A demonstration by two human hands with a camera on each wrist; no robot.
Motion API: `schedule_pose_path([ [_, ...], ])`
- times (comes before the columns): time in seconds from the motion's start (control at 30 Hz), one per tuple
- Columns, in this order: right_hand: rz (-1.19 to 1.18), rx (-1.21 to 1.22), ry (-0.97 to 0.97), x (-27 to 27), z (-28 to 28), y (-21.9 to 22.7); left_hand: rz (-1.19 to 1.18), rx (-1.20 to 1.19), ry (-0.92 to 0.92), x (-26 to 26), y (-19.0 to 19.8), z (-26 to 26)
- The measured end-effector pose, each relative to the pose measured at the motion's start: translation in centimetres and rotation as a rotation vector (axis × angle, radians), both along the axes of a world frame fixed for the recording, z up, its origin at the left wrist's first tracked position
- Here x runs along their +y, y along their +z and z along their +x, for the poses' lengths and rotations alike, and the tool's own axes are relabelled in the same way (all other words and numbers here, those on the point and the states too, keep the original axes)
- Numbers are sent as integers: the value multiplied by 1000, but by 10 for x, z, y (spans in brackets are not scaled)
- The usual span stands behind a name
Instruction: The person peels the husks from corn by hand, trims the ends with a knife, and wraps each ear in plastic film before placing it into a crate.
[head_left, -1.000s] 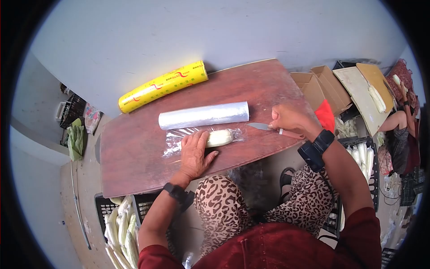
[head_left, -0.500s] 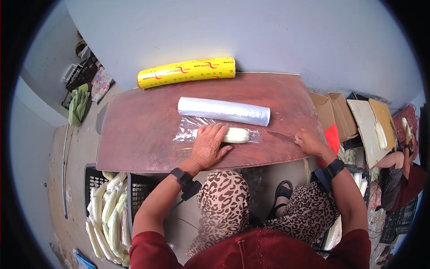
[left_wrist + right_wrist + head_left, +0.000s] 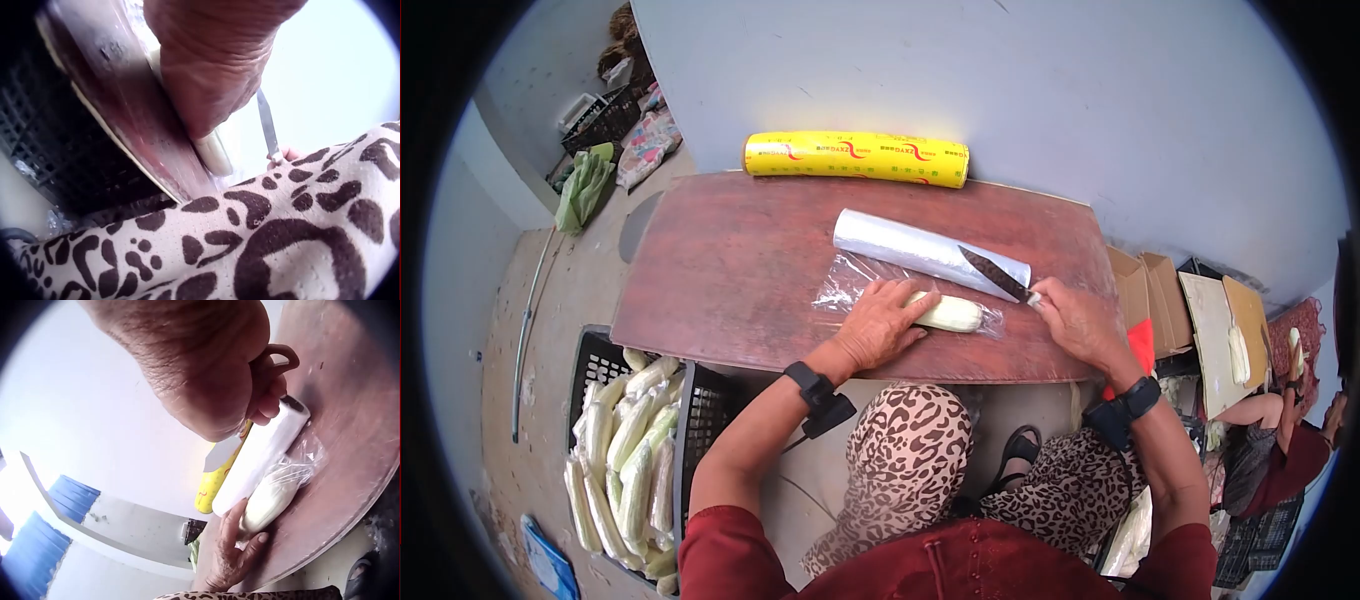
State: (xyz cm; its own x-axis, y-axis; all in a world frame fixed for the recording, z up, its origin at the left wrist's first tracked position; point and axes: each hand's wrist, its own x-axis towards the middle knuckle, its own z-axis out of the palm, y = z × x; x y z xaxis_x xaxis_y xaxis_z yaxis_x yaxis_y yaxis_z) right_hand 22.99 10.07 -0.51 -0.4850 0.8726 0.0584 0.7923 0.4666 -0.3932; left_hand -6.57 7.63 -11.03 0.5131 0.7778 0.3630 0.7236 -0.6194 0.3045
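Note:
A pale corn cob (image 3: 952, 313) lies on clear film (image 3: 847, 281) on the reddish table, in front of the film roll (image 3: 925, 250). The left hand (image 3: 878, 325) rests over the cob's left end, its fingers extended; in the left wrist view the cob's tip (image 3: 215, 154) shows past that hand (image 3: 212, 75). In the right hand (image 3: 1080, 322) is the handle of a knife, gripped at the table's right side. Its dark blade (image 3: 992, 271) points up and left over the roll's right end. The right wrist view shows the knife blade (image 3: 222, 454) below the curled right hand (image 3: 206, 375).
A yellow printed roll (image 3: 855, 159) lies at the table's back edge by the wall. Below the table's left side stands a black crate (image 3: 697, 420) of wrapped cobs (image 3: 632, 450). Cardboard boxes (image 3: 1157, 300) and another person (image 3: 1280, 450) are at the right.
The knife has swung up from low beside the cob to over the roll's right end, with the right hand turned. The left hand stays on the cob. The head view has shifted.

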Motion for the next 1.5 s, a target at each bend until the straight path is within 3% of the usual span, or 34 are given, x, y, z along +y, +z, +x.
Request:
schedule_pose_path([
  [0.23, -93, 59, 222, 52, -64, -23, -130, -61, 40, 2, -3, -16],
  [0.5, -135, -149, 156, 63, -108, -41, -168, -38, 32, 3, -2, -21],
  [0.87, -55, -116, 240, 62, -127, -59, -181, -21, 55, 0, 6, -18],
  [1.07, -64, -143, 244, 60, -130, -60, -51, -49, 82, -6, -1, -32],
  [1.5, -8, -115, 253, 51, -145, -59, -101, 9, 220, -5, -4, -52],
])
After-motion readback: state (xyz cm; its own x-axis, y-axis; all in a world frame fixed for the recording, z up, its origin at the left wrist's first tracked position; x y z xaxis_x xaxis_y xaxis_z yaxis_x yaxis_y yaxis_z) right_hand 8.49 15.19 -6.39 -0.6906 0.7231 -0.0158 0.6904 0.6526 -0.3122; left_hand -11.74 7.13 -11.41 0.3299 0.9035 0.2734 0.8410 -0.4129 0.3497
